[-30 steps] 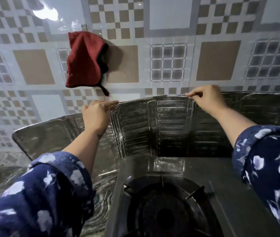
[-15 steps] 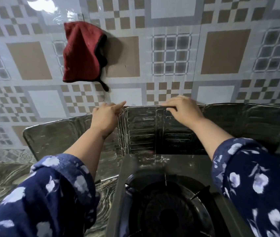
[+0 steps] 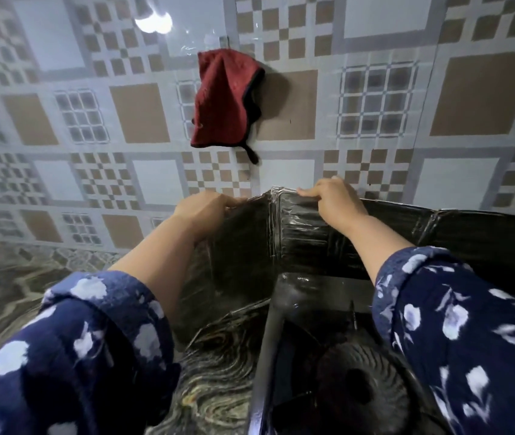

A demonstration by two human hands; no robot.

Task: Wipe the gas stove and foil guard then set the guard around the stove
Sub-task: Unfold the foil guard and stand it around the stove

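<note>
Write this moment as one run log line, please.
step: placing foil guard | left hand: grips top edge | right hand: grips top edge | stove: inside guard

Left hand (image 3: 203, 211) and right hand (image 3: 336, 202) reach forward, fingers curled closed.

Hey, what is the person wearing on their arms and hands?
Both arms wear dark navy blue fabric sleeves printed with pale white-blue flower shapes, pushed up so the forearms are bare. The left hand and right hand are bare: no gloves, rings or watch visible.
</note>
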